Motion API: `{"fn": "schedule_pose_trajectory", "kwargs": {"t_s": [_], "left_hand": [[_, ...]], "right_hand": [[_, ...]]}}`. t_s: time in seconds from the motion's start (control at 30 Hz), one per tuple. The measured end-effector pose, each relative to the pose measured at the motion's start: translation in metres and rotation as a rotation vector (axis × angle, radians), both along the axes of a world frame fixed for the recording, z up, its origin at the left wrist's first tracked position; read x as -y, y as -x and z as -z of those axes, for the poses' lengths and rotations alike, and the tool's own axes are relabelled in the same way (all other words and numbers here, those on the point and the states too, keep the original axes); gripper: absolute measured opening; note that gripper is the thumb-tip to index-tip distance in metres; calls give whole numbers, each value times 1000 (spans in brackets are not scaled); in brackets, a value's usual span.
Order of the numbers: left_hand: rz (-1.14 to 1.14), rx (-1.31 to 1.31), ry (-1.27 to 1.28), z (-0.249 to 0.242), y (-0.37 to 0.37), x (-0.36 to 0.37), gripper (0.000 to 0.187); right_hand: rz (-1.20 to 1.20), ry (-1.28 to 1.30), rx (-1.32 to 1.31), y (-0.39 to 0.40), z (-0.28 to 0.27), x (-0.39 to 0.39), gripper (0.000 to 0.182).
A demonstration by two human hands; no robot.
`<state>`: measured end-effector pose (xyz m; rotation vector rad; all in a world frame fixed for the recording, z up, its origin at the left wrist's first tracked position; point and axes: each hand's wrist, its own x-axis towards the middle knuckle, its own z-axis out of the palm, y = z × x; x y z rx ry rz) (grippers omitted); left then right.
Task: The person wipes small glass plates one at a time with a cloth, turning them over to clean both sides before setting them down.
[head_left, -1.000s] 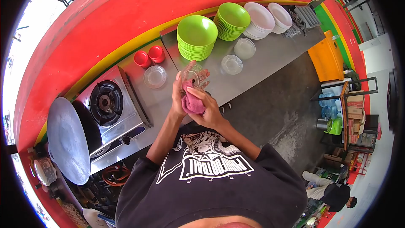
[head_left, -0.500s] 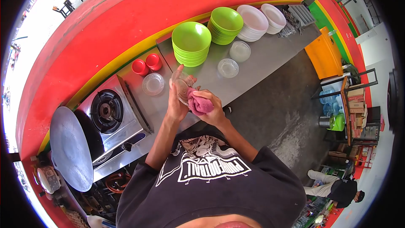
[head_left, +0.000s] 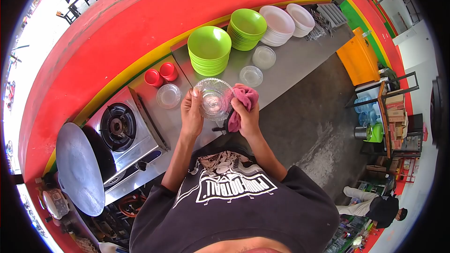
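Between both hands, above the metal counter, a clear glass dish (head_left: 214, 100) with a beaded rim faces up. My left hand (head_left: 191, 115) pinches its left edge, thumb on top. On the other side my right hand (head_left: 249, 119) is closed round a bunched pink cloth (head_left: 245, 97), which lies against the dish's right edge. Beyond the dish stands a tall stack of green bowls (head_left: 209, 49). Another clear dish (head_left: 168, 96) rests on the counter to the left, and a clear dish (head_left: 251, 76) sits to the right.
Two red cups (head_left: 161, 75) stand by a gas stove (head_left: 119, 133), with a large wok (head_left: 80, 168) at its left. Farther along the counter (head_left: 293, 61) are green bowls (head_left: 247, 28), white plates (head_left: 277, 24) and cutlery (head_left: 319, 29). A person (head_left: 377, 210) is at the lower right.
The dish has turned from edge-on to facing up. My right hand has moved right with the cloth, from inside the dish to its right edge.
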<state>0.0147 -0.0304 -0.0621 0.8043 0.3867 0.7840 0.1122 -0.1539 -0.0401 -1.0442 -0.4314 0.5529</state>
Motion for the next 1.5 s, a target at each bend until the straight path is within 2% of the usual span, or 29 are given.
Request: {"fn": "schedule_pose_trajectory", "kwargs": {"t_s": [0.17, 0.3, 0.33, 0.4, 0.47, 0.57, 0.73, 0.8, 0.83, 0.9, 0.93, 1.03, 1.07, 1.13, 1.23, 1.3, 1.4, 1.5], "left_hand": [[-50, -48, -43, 4, 0, -1, 26], [-27, -105, -50, -10, 1, 0, 29], [-3, -115, -46, -20, 1, 2, 31], [6, -207, -135, -38, 1, 7, 32], [0, -302, -268, -37, 0, 7, 35], [7, -413, -479, -26, -2, 3, 40], [91, -488, -650, -29, 3, 3, 39], [142, -449, -495, -40, 3, 7, 39], [166, -429, -418, -45, 3, 11, 39], [36, -321, -436, -42, -2, 17, 38], [-28, -267, -444, -37, -4, 18, 38], [-155, -305, -501, -20, -7, 14, 43], [-127, -382, -518, -16, -5, 11, 44], [-63, -536, -554, -28, 0, 2, 47], [135, -732, -798, -37, 6, -5, 53], [140, -691, -722, -36, 5, -4, 52], [45, -537, -597, -34, 0, 4, 48], [-41, -481, -580, -22, -2, 8, 48]], "right_hand": [[20, -134, -117, -15, -4, -2, 42], [61, -310, -140, -20, -19, -3, 48], [0, -311, -45, -22, -19, -2, 52], [-94, -80, -13, -8, -33, -3, 57], [107, 141, 650, -5, -27, -15, 56], [180, 297, 917, -6, -31, -22, 52], [109, 336, 848, -8, -48, -31, 40], [145, 249, 787, -19, -31, -39, 36], [185, 229, 644, -22, -26, -41, 32], [257, 186, 360, -30, -19, -45, 26], [219, 99, 173, -34, -18, -48, 19], [266, 76, 254, -27, -13, -50, 19], [313, 121, 386, -27, -3, -51, 23], [211, 257, 495, -22, -3, -48, 27], [89, 380, 576, -12, -20, -43, 33], [36, 390, 577, -13, -21, -43, 30], [46, 286, 267, -22, -3, -45, 26], [149, 102, -276, -30, 9, -46, 23]]}}
